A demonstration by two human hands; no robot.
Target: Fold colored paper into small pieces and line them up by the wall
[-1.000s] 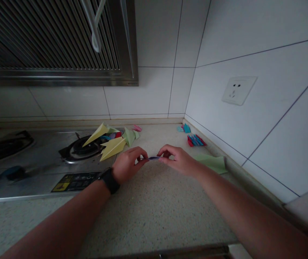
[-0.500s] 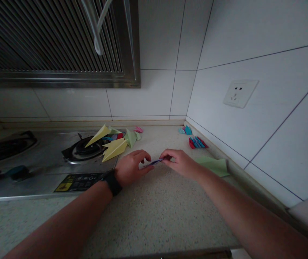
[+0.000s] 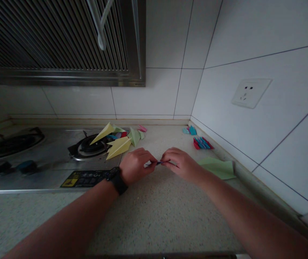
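A small, thin, purple-blue piece of folded paper (image 3: 159, 163) is held between the two hands, a little above or at the far part of the pale speckled stone countertop (image 3: 148, 219); whether it touches the surface cannot be told. Only a short, dark, narrow sliver of it shows, seen nearly edge-on and roughly level, so its full outline and folds are hidden by the fingers. The left hand (image 3: 137, 166), with a black wristwatch (image 3: 118, 181) on its wrist, pinches the left end between thumb and curled fingers. The right hand (image 3: 179, 163) grips the right end the same way, its fingertips near the left hand's. To the right lies a flat light-green paper sheet (image 3: 220, 168), with a cluster of red and blue folded paper pieces (image 3: 202, 143) farther off. To the left, a pale-yellow pointed folded paper (image 3: 118, 146) overlaps the stove's edge.
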